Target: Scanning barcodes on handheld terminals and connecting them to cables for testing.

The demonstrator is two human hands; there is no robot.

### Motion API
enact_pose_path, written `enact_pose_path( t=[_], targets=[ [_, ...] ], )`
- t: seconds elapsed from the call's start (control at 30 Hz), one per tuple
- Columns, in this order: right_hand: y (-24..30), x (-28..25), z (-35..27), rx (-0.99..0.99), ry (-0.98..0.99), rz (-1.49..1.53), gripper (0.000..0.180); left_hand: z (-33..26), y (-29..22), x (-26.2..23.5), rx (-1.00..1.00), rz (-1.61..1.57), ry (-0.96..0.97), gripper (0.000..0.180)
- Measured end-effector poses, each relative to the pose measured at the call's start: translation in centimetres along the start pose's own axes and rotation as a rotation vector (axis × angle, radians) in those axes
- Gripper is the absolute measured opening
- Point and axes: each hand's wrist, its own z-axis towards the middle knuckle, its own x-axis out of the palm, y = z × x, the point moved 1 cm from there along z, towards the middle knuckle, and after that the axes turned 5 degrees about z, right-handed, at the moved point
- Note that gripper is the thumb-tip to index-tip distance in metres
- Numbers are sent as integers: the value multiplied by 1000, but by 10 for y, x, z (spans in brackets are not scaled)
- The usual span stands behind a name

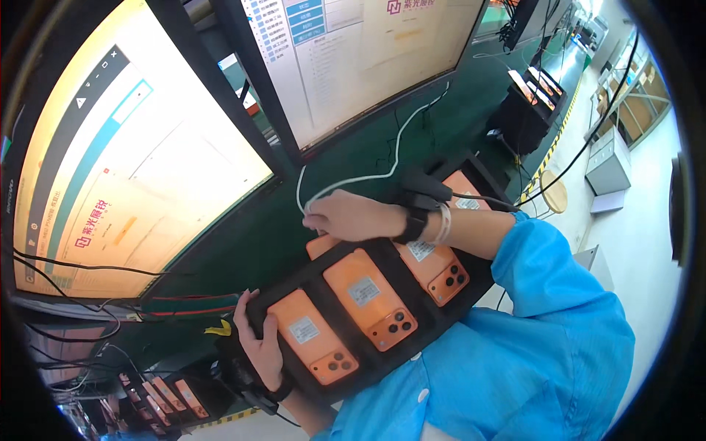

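Note:
A black foam tray lies in front of me, holding several orange smartphones, backs up, with white labels. My left hand grips the tray's left end, its thumb against the edge of the leftmost smartphone. Beside that lies the middle smartphone, and right of it another smartphone, partly under my right wrist. My right hand is closed on a white cable above the tray's far edge. Just below its fingertips shows the end of one more orange smartphone; the cable's plug is hidden.
Two lit monitors, a left one and a far one, stand on the green bench. Another smartphone sits at the tray's right end. Black racks with phones stand at lower left and far right. A round stool is at right.

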Motion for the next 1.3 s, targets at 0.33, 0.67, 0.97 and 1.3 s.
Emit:
enact_pose_path(
  t=[0.33, 0.67, 0.97, 1.3],
  targets=[
    [21, 8, -20, -104, 53, -166, 26, 10, -11, 2, 11, 115, -4, 42],
    [-19, -125, -135, -212, -356, -121, 15, 12, -16, 4, 120, 376, -179, 38],
    [-120, -166, -271, 365, -841, 138, 24, 19, -25, -10, 79, 635, -115, 36],
    [-225, -136, -177, 146, -663, 47, 19, 21, -125, 134, 172, 772, 153, 39]
  ],
)
